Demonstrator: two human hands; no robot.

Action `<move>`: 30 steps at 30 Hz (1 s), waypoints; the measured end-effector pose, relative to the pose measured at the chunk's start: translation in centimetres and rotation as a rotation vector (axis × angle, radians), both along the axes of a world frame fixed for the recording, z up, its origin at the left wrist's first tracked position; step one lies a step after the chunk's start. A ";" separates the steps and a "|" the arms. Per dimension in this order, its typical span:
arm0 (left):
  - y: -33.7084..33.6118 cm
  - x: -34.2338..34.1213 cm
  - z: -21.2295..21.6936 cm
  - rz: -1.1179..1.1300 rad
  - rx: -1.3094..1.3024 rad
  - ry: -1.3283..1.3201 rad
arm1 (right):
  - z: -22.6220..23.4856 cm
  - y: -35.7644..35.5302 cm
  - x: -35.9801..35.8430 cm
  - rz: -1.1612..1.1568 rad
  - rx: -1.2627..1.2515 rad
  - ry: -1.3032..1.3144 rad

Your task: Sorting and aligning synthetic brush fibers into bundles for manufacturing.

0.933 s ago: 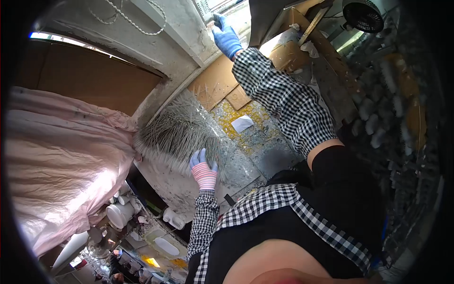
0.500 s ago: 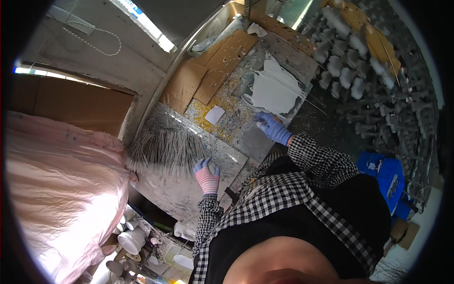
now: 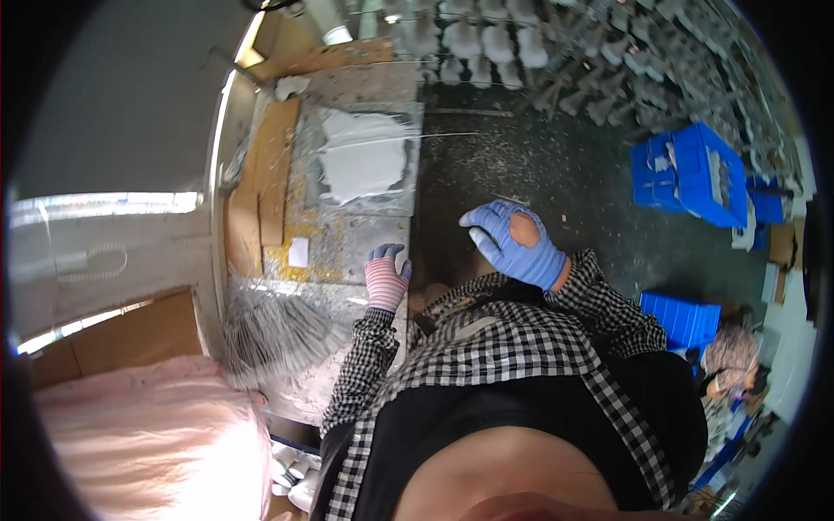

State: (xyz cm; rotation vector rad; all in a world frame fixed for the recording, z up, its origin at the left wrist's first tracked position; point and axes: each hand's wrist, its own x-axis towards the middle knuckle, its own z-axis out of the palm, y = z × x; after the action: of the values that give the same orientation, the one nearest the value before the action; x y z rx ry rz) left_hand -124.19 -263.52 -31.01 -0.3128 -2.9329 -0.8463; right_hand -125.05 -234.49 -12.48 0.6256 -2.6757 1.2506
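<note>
My left hand (image 3: pixel 387 278), in a glove with pink stripes and blue-grey fingers, is over the right edge of the worktable (image 3: pixel 369 239). Its fingers are apart, and no object shows in them. To the right, beyond the table edge, my right hand (image 3: pixel 519 243) is raised in a blue glove with a hole on its back. Its fingers point left, parted, with nothing visible between them. Ahead of my left hand a white paste-like layer (image 3: pixel 360 161) covers a board. A thin rod (image 3: pixel 447 135) reaches from it past the table edge. A bundle of thin grey rods (image 3: pixel 278 339) lies left of my left hand.
A small white paper square (image 3: pixel 298 252) lies on yellow-speckled table surface. Cardboard strips (image 3: pixel 276 174) line the table's left side. Racks of grey-white fluffy pieces (image 3: pixel 495 43) stand beyond the dark floor (image 3: pixel 556 161). Blue crates (image 3: pixel 691 178) stand right; pink cloth (image 3: pixel 148 417) hangs lower left.
My view has turned to the right. My right hand has moved from beside the white layer to beyond the table edge; my left hand has moved from the rod bundle to the table's right edge.
</note>
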 end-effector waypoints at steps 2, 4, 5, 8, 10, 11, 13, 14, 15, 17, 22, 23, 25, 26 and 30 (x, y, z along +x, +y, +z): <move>5.3 -1.6 0.8 -0.106 -0.069 -0.086 | 5.4 4.4 1.1 0.040 -0.017 0.321; 9.9 -3.3 0.5 -0.243 -0.083 -0.109 | 9.9 9.6 2.1 0.033 -0.017 0.489; 12.9 -4.0 1.2 -0.234 -0.166 -0.125 | 12.3 12.6 1.9 0.050 -0.016 0.549; 21.2 -7.0 2.5 -0.337 -0.218 -0.236 | 19.6 18.9 1.9 -0.338 -0.073 0.933; 25.9 -10.7 2.5 -0.499 -0.052 -0.201 | 25.3 21.3 0.9 -0.600 -0.099 0.817; 29.7 -12.4 3.8 -0.531 0.055 -0.216 | 28.4 23.4 0.7 -0.642 -0.078 0.795; 37.1 -16.0 7.9 -0.566 -0.062 -0.273 | 33.6 28.2 -0.4 -0.757 0.106 0.235; 41.0 -17.1 10.4 -0.619 -0.173 -0.317 | 35.9 30.2 -0.6 -0.827 0.196 -0.062; 44.6 -18.3 12.0 -0.668 -0.176 -0.337 | 37.4 32.1 -1.0 -0.871 0.204 -0.090; 47.4 -20.6 11.5 -0.771 -0.094 -0.293 | 36.3 35.1 -2.5 -0.894 0.302 -0.080; 57.3 -24.9 10.9 -0.952 -0.142 -0.366 | 37.6 43.3 -6.4 -0.996 0.506 -0.098; 56.7 -26.0 10.1 -0.916 -0.164 -0.365 | 36.0 45.2 -7.2 -0.926 0.456 -0.127; 59.2 -27.8 8.4 -0.966 -0.160 -0.436 | 33.2 46.7 -8.3 -0.992 0.397 -0.026; 61.5 -28.5 7.8 -1.020 -0.128 -0.426 | 32.1 47.5 -9.2 -1.039 0.350 0.064; 73.0 -38.2 9.3 -1.102 -0.150 -0.382 | 32.1 59.0 -15.4 -0.694 0.565 0.566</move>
State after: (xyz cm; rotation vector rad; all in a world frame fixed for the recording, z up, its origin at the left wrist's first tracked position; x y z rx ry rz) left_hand -162.42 -190.55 -21.68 -2.0864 -2.9986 -0.7766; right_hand -140.49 -175.47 19.65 0.0355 -2.3750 0.1083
